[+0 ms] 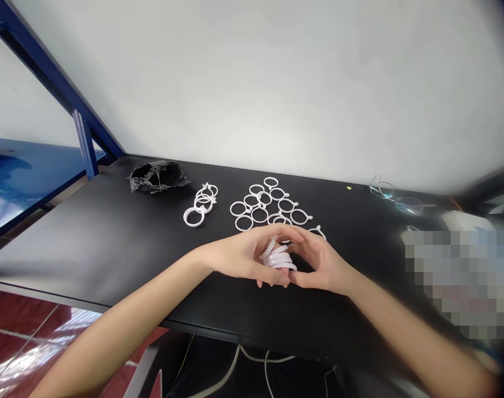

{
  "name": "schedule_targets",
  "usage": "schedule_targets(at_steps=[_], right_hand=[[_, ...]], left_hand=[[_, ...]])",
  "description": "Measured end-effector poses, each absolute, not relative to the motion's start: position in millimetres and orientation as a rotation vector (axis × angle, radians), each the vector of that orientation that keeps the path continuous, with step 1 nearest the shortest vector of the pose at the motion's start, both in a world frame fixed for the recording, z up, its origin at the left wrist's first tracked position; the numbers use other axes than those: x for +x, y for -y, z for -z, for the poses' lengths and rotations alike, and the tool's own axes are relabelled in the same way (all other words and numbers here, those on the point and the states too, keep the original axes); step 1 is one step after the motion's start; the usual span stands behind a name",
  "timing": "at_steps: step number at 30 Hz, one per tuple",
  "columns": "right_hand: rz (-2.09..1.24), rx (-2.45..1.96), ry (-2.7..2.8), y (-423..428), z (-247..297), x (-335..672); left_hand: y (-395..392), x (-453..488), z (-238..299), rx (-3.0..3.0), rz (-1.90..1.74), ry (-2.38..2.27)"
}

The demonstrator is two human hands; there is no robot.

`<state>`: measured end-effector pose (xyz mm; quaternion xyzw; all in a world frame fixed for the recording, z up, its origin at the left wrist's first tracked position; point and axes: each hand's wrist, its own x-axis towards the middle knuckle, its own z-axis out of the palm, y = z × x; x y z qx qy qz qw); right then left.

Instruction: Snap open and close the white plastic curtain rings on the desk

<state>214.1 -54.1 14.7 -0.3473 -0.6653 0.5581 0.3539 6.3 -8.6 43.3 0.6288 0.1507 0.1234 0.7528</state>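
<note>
Several white plastic curtain rings [279, 258] are gathered in a stack between my two hands, just above the black table. My left hand [252, 251] curls round the stack from the left, thumb below and fingers over the top. From the right, my right hand [318, 260] closes in on the same rings, its fingertips meeting the left fingers. Beyond my hands, loose white rings with small eyelets [259, 214] lie spread flat on the table. To their left is a smaller overlapping group of white rings [193, 216].
A crumpled black plastic bag [158, 176] lies at the back left of the black table [89, 237]. Eyeglasses [401, 202] rest near the wall at right, beside a blurred-out item [463, 276]. A blue metal frame [61, 77] stands left. Cables [230, 370] hang below the front edge.
</note>
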Motion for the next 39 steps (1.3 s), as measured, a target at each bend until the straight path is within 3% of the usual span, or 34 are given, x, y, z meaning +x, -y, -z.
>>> schedule_targets(at_steps=[9,19,25,32,39], right_hand=[[-1.246,-1.045,1.783,56.9,-16.5,211.6],[-1.428,-1.034,1.557,61.1,-12.3,205.0],[-1.593,-0.921,1.420,59.5,-9.7,205.5],[-1.687,-0.813,1.478,57.7,-11.7,210.8],[-1.341,-1.000,1.594,71.1,-11.3,197.9]], left_hand=[[10.5,3.5,-49.4,1.570,-0.282,-0.405],[16.2,12.8,-33.2,2.187,-0.695,-0.587],[12.5,16.1,-17.7,2.384,-0.677,-0.704],[13.7,17.9,-18.2,1.801,-0.683,-0.574],[20.0,34.1,-16.9,0.994,-0.568,-0.517]])
